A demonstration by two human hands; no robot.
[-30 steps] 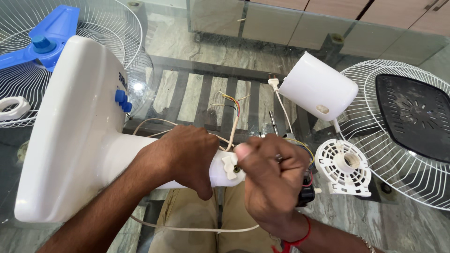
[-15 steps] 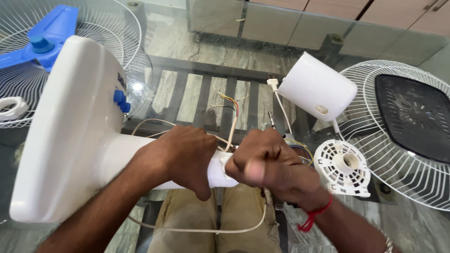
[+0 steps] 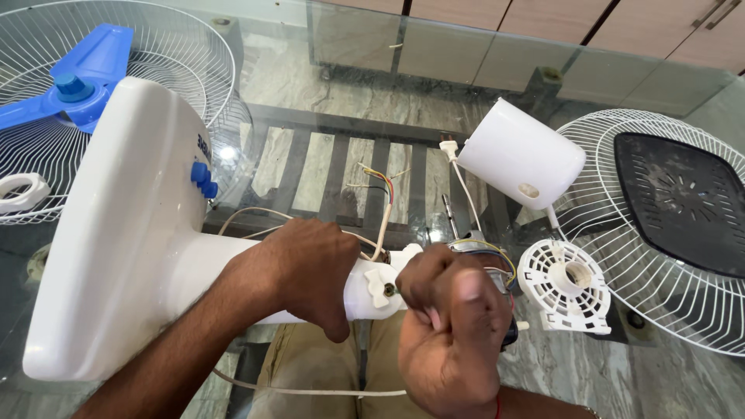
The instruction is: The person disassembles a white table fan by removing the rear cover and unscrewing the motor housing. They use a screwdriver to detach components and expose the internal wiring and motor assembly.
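A white fan stand (image 3: 116,233) lies tipped on a glass table, its broad base at the left and its neck pointing right. My left hand (image 3: 306,271) wraps around the neck. My right hand (image 3: 450,326) is closed in a fist at the neck's end, by a white knob (image 3: 380,285), and covers a motor with coloured wires (image 3: 485,252). Whether it grips a tool I cannot tell. Thin wires (image 3: 380,206) rise from the neck's end.
A white motor cover (image 3: 520,155) and a round white vented plate (image 3: 563,283) lie right of my hands. A wire guard with a dark plate (image 3: 683,225) sits far right. Another guard with a blue blade (image 3: 70,85) and a white ring (image 3: 19,190) are at left.
My right hand has turned at the neck's end, wrist rolling downward, and now sits lower and closer to the camera. My left hand stays on the neck.
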